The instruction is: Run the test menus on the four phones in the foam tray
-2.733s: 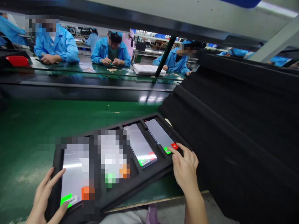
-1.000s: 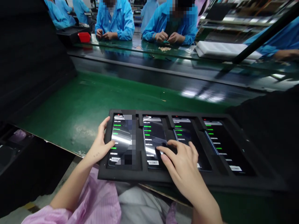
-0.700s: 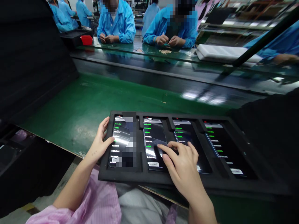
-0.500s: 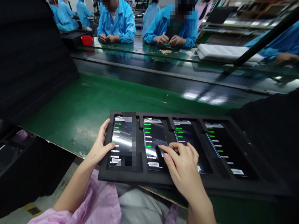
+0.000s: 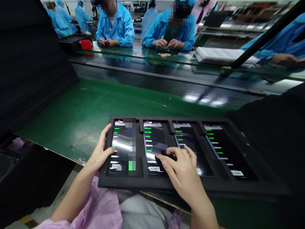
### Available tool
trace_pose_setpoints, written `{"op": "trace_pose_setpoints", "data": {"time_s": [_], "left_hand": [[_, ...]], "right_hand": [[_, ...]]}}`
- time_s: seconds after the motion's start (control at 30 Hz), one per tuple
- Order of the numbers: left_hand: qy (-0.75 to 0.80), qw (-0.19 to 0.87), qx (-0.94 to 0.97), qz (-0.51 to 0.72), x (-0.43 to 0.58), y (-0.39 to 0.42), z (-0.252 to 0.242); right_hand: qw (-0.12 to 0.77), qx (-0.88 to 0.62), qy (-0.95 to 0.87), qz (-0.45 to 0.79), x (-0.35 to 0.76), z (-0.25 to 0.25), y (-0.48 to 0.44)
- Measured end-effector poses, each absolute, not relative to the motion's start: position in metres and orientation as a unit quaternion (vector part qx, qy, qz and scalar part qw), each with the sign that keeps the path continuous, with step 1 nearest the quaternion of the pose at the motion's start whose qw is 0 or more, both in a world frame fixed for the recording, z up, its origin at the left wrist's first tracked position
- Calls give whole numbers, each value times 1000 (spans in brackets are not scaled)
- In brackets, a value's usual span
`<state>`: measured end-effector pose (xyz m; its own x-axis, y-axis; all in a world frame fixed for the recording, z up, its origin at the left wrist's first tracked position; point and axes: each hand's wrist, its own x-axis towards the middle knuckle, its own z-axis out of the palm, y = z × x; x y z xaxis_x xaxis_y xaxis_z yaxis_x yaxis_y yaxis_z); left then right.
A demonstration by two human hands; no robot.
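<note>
A black foam tray [image 5: 190, 187] holds several smartphones in a row, their lit screens listing green and white text lines. My left hand [image 5: 102, 149] is at the tray's left end, open. Its fingers lie along the outer side, and the thumb rests over the edge of the leftmost phone [image 5: 120, 146]. With its index finger stretched out, my open right hand [image 5: 181, 168] reaches the screen of the second phone [image 5: 152, 143]. Part of the third phone [image 5: 183, 130] is hidden behind that hand. The rightmost phone [image 5: 226, 146] lies untouched in its slot.
Under the tray is a green tabletop [image 5: 95, 101]. Dark stacked material [image 5: 33, 63] stands at left, with another dark mass [image 5: 276, 124] at right. Across a dark strip, people in blue coats work at a bench with a red bin [image 5: 85, 44] and white trays [image 5: 224, 55].
The tray appears slightly further left in view, with both hands. Text on the leftmost phone has shifted and blurred, and a green patch shows low on it. My right index finger remains at the second phone.
</note>
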<state>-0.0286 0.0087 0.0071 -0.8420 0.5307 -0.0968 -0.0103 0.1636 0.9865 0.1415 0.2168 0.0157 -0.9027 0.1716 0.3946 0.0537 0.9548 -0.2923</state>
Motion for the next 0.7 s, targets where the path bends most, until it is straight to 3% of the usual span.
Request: {"op": "trace_pose_setpoints", "data": {"time_s": [0.17,0.23,0.47,0.7], "left_hand": [[747,203,159,612,-17,6,10],[755,193,150,609,-11,4,9],[782,145,162,584,-8,0,-2],[803,121,179,555,-10,-1,-3]], "right_hand": [[370,-96,-914,139,166,8,233],[394,-145,-900,116,180,3,246],[277,-189,-938,84,204,1,269],[223,-219,-948,53,197,8,261]]}}
